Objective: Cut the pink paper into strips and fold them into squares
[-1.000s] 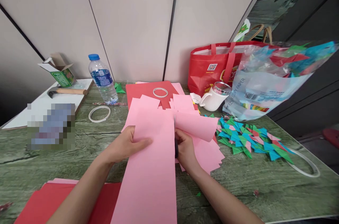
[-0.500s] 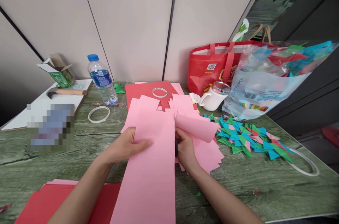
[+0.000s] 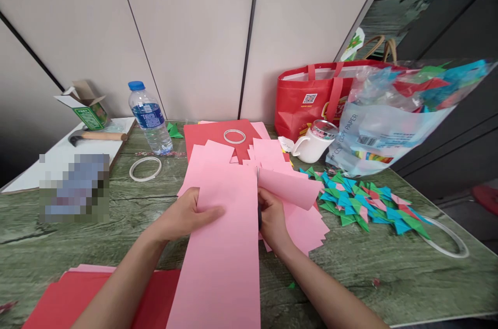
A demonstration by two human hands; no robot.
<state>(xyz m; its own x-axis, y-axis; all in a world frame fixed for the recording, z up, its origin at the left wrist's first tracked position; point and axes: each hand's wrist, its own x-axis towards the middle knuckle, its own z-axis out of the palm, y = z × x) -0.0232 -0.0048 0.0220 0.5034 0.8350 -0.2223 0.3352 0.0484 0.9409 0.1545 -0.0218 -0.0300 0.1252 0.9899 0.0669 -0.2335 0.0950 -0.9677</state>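
Note:
My left hand point(image 3: 194, 215) grips a long pink paper sheet point(image 3: 223, 266) by its left side, thumb on top and fingers hidden beneath. At the sheet's right edge my right hand point(image 3: 272, 217) is closed on scissors point(image 3: 260, 215); only a dark handle and a bit of blade show. A strip of pink paper point(image 3: 290, 189) curls away to the right above that hand, at the cut. Loose pink pieces point(image 3: 307, 230) lie under and around the sheet. Behind them is red paper point(image 3: 212, 137) with a white tape roll point(image 3: 234, 136) on it.
A water bottle point(image 3: 150, 116), another tape roll point(image 3: 145, 168) and a hammer point(image 3: 97, 135) stand or lie left. Red sheets point(image 3: 50, 303) are at front left. To the right are a white mug point(image 3: 313, 147), folded paper pieces point(image 3: 361, 202), a red bag point(image 3: 295, 95) and a plastic bag point(image 3: 389, 132).
The near end of the pink sheet has shifted slightly to the right. Both hands keep almost the same place and grip; the curled strip looks unchanged.

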